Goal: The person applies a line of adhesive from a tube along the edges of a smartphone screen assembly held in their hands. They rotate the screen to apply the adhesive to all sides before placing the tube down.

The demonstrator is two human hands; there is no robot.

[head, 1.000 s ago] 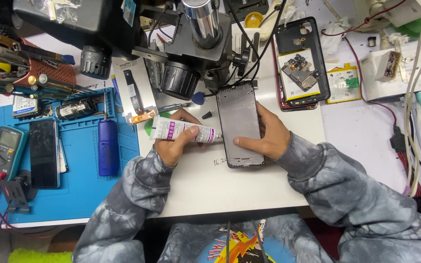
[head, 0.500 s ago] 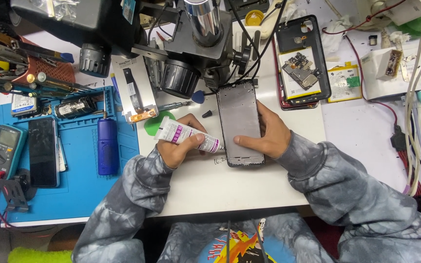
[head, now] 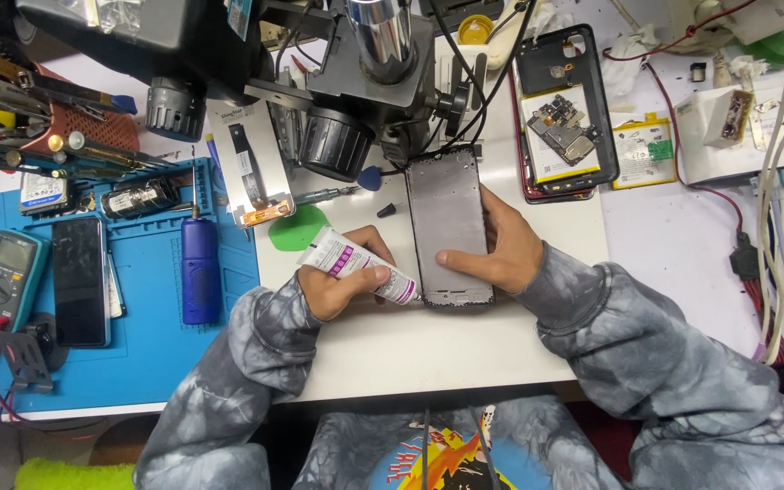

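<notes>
**Glue tube at the phone frame's lower edge**

Head view: the left hand point(head: 338, 281) is closed around a white glue tube point(head: 356, 263), its nozzle touching the lower left corner of the phone frame point(head: 448, 227). The right hand point(head: 501, 249) grips the frame's right edge, thumb lying across its lower part. A microscope point(head: 356, 82) looms just behind the frame, its base crowding the top edge. A small black cap point(head: 387, 210) and a green disc point(head: 299, 227) lie beside the tube. An opened phone point(head: 564, 109) sits to the right.

Since a second ago the tube has slid down the frame's left side toward the bottom corner.

The white surface carries a blue mat point(head: 147, 345) on the left, with a multimeter point(head: 11, 277) and a blue bottle point(head: 200, 272).
</notes>
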